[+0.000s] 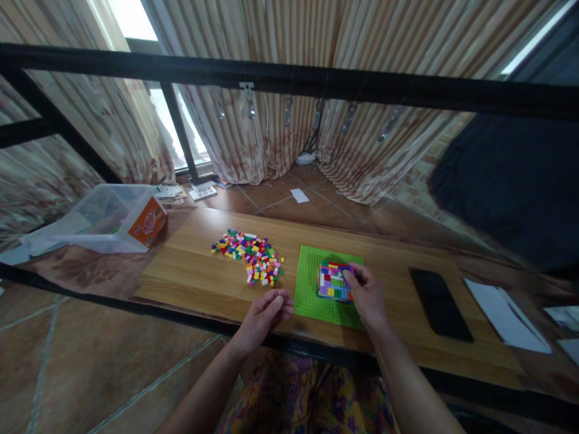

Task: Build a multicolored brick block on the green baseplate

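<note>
On a green studded baseplate (307,289) stands a low, squarish structure of many-coloured toy bricks (333,282). My right hand (368,295) is at its right side, thumb and fingers pinched on bricks along the upper right edge. Whether a separate small brick sits between those fingertips is hidden. My left hand (266,313) hovers by the baseplate's lower left edge, palm turned inward. Its fingers are loosely curled with the thumb against them; anything inside is too small to make out. Just beyond it lies a loose pile of small coloured toy bricks (260,259).
The wooden board (181,265) carries all this, with a black phone-like slab (441,304) at right. White paper (506,313) lies farther right. A clear plastic bin (113,211) with an orange label stands at left. A dark metal rail (289,81) crosses before the curtains (289,36).
</note>
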Tool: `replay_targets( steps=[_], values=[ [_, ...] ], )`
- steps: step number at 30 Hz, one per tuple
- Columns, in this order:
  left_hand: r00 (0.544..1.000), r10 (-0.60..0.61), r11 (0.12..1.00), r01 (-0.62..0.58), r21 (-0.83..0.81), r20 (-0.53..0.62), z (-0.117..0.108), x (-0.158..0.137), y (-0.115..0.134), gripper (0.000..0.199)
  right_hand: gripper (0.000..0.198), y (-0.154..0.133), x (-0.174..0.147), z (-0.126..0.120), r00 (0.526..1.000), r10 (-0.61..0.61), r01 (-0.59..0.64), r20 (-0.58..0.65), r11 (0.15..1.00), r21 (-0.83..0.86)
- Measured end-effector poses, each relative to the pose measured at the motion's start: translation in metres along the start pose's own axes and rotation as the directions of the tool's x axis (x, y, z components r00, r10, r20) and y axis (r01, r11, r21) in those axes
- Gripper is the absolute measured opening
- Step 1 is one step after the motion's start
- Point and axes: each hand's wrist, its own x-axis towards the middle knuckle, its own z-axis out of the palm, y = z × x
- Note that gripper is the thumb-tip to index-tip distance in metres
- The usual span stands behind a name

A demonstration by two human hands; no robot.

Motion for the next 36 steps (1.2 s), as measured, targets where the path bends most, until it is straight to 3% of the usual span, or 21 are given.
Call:
replay_targets(
  steps=[4, 8, 13, 16, 19, 21, 23, 25, 29, 36],
  values=[
    [0.999, 0.034, 0.999, -0.034, 0.003, -0.040, 0.002, -0.001, -0.001, 0.035, 0.051, -0.001, 0.000, 0.001, 1.000, 0.012, -0.013, 0.017, 0.997, 0.073],
    [0.991, 0.060, 0.997, -0.055, 0.050, -0.122, -0.004, -0.004, -0.002, 0.042, 0.051, -0.008, -0.003, -0.005, 0.996, 0.036, -0.024, -0.080, 0.989, 0.146],
    [0.961, 0.135, 0.981, -0.095, 0.172, -0.240, -0.020, -0.009, 0.003, 0.040, 0.040, -0.037, -0.022, -0.010, 0.978, -0.064, 0.064, -0.200, 0.998, -0.008],
    [0.942, 0.198, 0.957, -0.125, 0.263, -0.272, -0.026, -0.010, 0.006, 0.035, 0.033, -0.058, -0.038, 0.003, 0.980, -0.190, 0.184, -0.054, 0.977, -0.105],
    [0.933, 0.248, 0.922, -0.145, 0.359, -0.261, -0.028, -0.008, 0.007, 0.031, 0.028, -0.071, -0.049, 0.032, 0.928, -0.316, 0.352, 0.198, 0.918, -0.182],
    [0.936, 0.262, 0.897, -0.146, 0.417, -0.236, -0.031, -0.005, 0.006, 0.029, 0.025, -0.074, -0.049, 0.057, 0.869, -0.353, 0.458, 0.347, 0.839, -0.294],
    [0.941, 0.273, 0.866, -0.149, 0.478, -0.202, -0.034, -0.003, 0.003, 0.028, 0.027, -0.074, -0.043, 0.083, 0.843, -0.298, 0.507, 0.448, 0.718, -0.477],
    [0.943, 0.290, 0.829, -0.163, 0.535, -0.163, -0.038, -0.001, 0.001, 0.026, 0.028, -0.071, -0.034, 0.105, 0.850, -0.215, 0.500, 0.480, 0.614, -0.610],
    [0.940, 0.323, 0.770, -0.189, 0.610, -0.115, -0.043, -0.001, -0.002, 0.024, 0.026, -0.063, -0.013, 0.136, 0.859, -0.151, 0.483, 0.490, 0.558, -0.674],
    [0.921, 0.377, 0.700, -0.215, 0.681, -0.096, -0.041, -0.003, -0.001, 0.022, 0.029, -0.059, -0.001, 0.152, 0.833, -0.057, 0.506, 0.550, 0.481, -0.716]
  ],
)
